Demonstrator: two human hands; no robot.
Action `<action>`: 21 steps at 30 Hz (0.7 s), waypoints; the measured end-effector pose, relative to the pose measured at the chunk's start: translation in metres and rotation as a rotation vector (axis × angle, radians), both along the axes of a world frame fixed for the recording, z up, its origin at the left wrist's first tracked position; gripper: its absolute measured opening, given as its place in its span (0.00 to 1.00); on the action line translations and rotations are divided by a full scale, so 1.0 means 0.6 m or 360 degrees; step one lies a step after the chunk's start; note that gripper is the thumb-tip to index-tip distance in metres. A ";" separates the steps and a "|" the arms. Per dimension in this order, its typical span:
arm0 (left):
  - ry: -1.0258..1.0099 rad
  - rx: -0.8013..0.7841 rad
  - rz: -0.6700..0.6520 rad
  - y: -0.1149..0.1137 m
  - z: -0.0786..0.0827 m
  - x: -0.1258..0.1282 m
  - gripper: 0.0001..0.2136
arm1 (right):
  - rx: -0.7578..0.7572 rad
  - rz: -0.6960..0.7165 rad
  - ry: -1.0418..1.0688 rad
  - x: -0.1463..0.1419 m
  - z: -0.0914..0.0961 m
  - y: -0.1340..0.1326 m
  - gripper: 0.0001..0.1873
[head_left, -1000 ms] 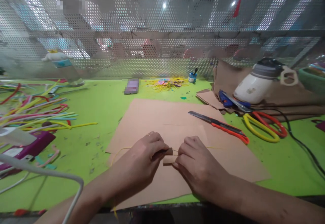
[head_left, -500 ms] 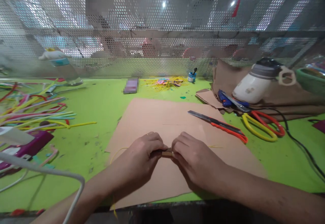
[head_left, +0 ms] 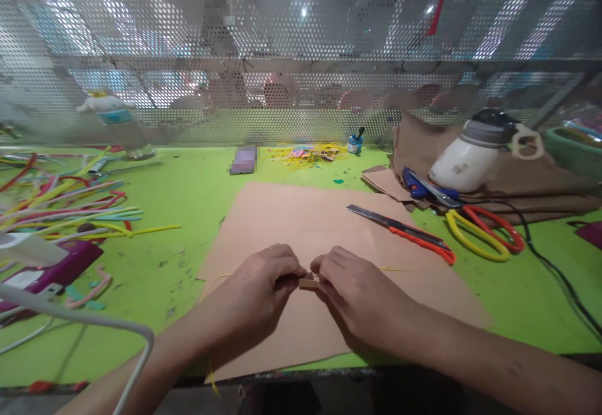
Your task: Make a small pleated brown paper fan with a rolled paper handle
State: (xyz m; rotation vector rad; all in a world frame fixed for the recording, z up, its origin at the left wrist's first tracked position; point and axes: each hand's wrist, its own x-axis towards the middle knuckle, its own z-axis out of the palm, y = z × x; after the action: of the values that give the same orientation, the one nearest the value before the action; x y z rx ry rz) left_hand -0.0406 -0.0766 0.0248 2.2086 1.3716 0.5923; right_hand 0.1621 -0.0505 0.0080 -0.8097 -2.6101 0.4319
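Note:
Between my two hands is a small, narrow brown strip (head_left: 308,283), which looks like folded kraft paper. My left hand (head_left: 271,280) pinches its left end, and my right hand (head_left: 350,283) pinches its right end. Most of the strip is hidden by my fingers. A thin yellow string (head_left: 212,284) trails out past my left wrist, and more yellow string shows beyond my right hand. Beneath both hands lies a large sheet of brown paper (head_left: 282,214). On the sheet's right side rests a utility knife (head_left: 399,233) with an orange-red handle.
Scissors (head_left: 484,233) and a blue glue gun (head_left: 416,183) lie right, by a white bottle (head_left: 465,155) on stacked brown paper (head_left: 418,142). Colourful pipe cleaners (head_left: 84,208) spread left, near a white cable (head_left: 94,318). Yellow strings (head_left: 305,157) and a blue jar (head_left: 355,144) stand behind.
My right index finger and thumb have shifted slightly on the strip, opening a small gap above it. Both hands stay in nearly the same place.

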 end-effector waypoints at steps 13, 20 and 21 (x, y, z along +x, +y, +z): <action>-0.0017 -0.0004 -0.0006 0.002 -0.005 -0.002 0.11 | -0.0018 -0.0007 -0.0049 -0.001 0.008 0.008 0.09; -0.0006 -0.0026 -0.0007 -0.001 -0.005 -0.002 0.10 | -0.0007 0.0041 -0.0046 0.000 0.009 0.007 0.10; -0.0003 -0.0032 -0.0008 -0.002 -0.005 -0.001 0.10 | 0.0008 0.0060 -0.0030 0.001 0.008 0.006 0.10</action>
State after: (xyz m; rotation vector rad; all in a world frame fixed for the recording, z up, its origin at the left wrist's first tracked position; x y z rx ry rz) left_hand -0.0414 -0.0776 0.0220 2.1946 1.3650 0.5760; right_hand 0.1625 -0.0466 0.0127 -0.7679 -2.6464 0.4298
